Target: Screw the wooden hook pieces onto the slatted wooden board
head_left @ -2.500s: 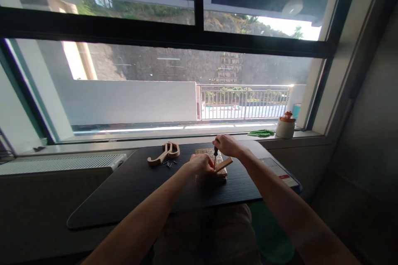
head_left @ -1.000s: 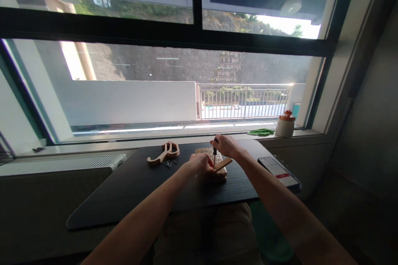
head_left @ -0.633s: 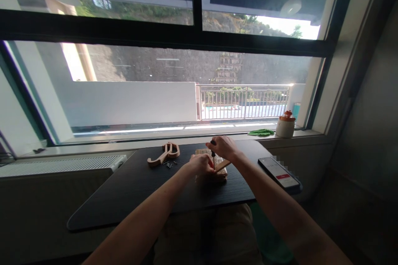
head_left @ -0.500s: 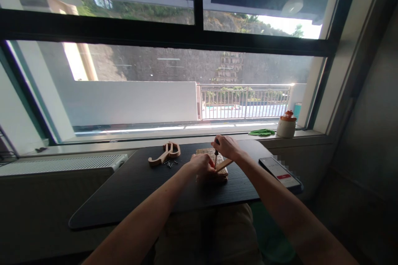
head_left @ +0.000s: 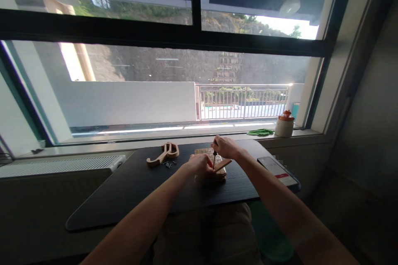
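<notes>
My right hand (head_left: 226, 146) is closed round the dark handle of a screwdriver (head_left: 214, 158), whose shaft points down at a flat wooden piece (head_left: 222, 165). Pressed against the near end of that piece, my left hand (head_left: 202, 162) has its fingers closed on it. The wooden piece lies slantwise over a brown woven-looking block (head_left: 220, 177) on the dark table. The screwdriver's tip is partly hidden by my left fingers. To the left sit curved wooden hooks (head_left: 164, 154), with several loose screws (head_left: 168, 165) beside them.
The dark table (head_left: 130, 198) has a phone (head_left: 277, 171) at its right edge. A white jar with an orange lid (head_left: 284, 125) and a green cloth (head_left: 260, 132) rest on the windowsill. A radiator (head_left: 68, 167) stands at the left, and a large window faces me.
The view has shifted slightly, so everything sits a little further left. My right hand keeps the screwdriver upright at the wooden piece; the left stays in place.
</notes>
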### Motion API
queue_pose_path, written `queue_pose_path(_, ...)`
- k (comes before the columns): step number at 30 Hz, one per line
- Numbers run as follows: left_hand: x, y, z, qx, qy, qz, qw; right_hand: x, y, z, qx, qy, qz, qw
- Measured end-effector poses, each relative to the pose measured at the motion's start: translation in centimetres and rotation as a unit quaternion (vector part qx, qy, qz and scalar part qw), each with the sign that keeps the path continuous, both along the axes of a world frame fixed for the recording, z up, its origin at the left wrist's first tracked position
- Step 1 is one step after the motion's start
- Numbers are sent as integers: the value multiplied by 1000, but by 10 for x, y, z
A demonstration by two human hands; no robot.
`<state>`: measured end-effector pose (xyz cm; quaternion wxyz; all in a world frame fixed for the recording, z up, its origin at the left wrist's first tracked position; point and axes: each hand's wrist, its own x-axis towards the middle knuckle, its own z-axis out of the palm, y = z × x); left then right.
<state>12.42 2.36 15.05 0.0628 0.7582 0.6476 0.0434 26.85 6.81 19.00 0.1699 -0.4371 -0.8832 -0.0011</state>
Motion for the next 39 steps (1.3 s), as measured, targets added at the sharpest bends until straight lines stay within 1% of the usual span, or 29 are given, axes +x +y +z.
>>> queue_pose_path(6, -1, 1, -1, -2, -1, 4, 1000, 0, 1, 4, -1, -13, -22, 1000)
queue_pose_path(14, 0, -1, 1, -4, 1, 1, 1000, -1, -6, 7, 5, -14, -33, 999)
queue_pose_path(18, 0, -1, 1, -3, 2, 3, 1000, -1, -5, 6, -11, -13, -37, 999)
queue_pose_path(25, 2, -1, 2, -7, 6, 11, 1000, 4, -1, 6, -44, -16, -31, 998)
queue_pose_path(32, 2, -1, 3, -8, 7, 16, 1000, 4, -4, 10, -47, -18, -16, 999)
queue_pose_path(39, 4, -6, 7, -11, 1, 16, 1000, 8, 0, 13, -38, -30, -10, 999)
